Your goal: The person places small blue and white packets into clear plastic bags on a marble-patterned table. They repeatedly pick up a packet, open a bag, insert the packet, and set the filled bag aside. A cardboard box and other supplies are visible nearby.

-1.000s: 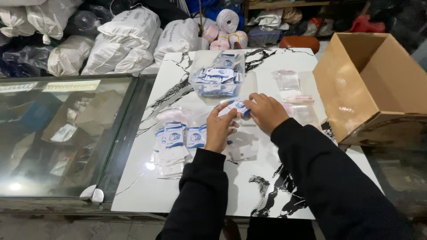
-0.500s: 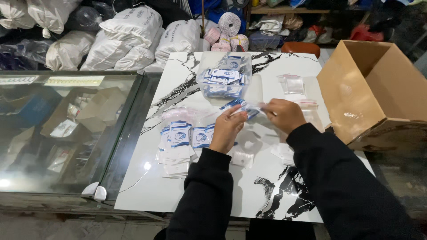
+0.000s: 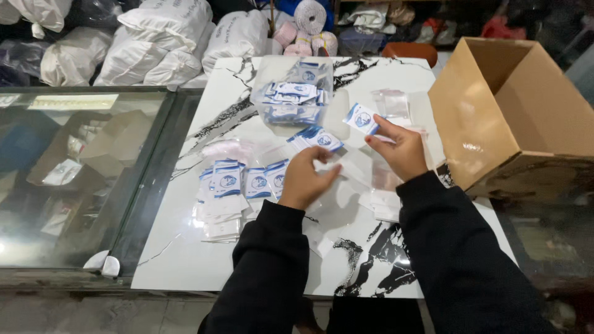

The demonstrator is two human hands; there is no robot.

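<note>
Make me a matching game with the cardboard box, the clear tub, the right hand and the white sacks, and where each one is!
Things:
1. cardboard box
2. clear tub
3. right hand
4. white sacks

Places or states:
A. piled behind the table's far left corner
B. holding up a small blue-and-white packet
C. open, at the table's right edge
D. full of packets, at the middle back of the marble table

Pairs: 1-C, 2-D, 3-B, 4-A
</note>
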